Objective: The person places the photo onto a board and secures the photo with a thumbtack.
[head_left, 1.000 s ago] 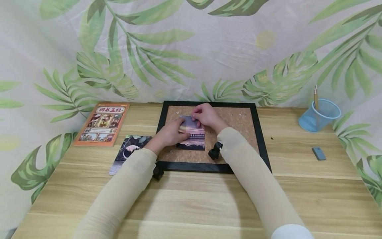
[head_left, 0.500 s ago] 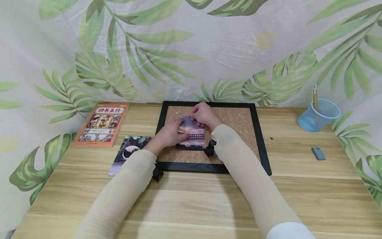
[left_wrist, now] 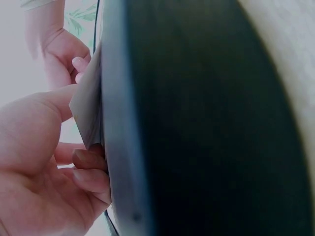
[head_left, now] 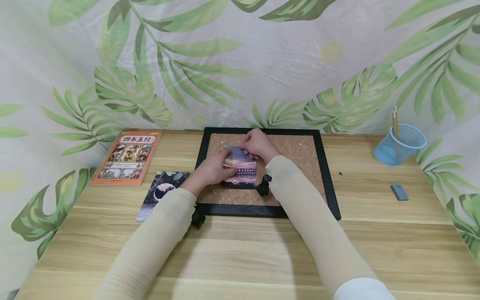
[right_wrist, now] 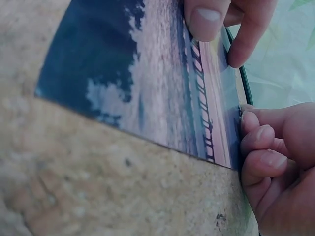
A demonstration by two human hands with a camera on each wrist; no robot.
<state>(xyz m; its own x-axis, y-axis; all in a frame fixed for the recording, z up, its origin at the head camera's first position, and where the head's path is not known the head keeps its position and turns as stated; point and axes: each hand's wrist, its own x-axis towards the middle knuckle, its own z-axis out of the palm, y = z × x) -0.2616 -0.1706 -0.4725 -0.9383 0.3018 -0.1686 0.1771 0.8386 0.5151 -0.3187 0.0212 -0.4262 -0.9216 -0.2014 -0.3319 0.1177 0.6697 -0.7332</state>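
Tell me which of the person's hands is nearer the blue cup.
Right. The right hand is at the top edge of the sunset photo, left of the blue cup; the left hand is at the photo's left side, farther away.

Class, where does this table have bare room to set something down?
Bare: the table between the sleeves, in front of the corkboard; also right of the right sleeve, nearer than the grey block. Crowded: the sunset photo with left hand and right hand; and farther left, the book and second photo.
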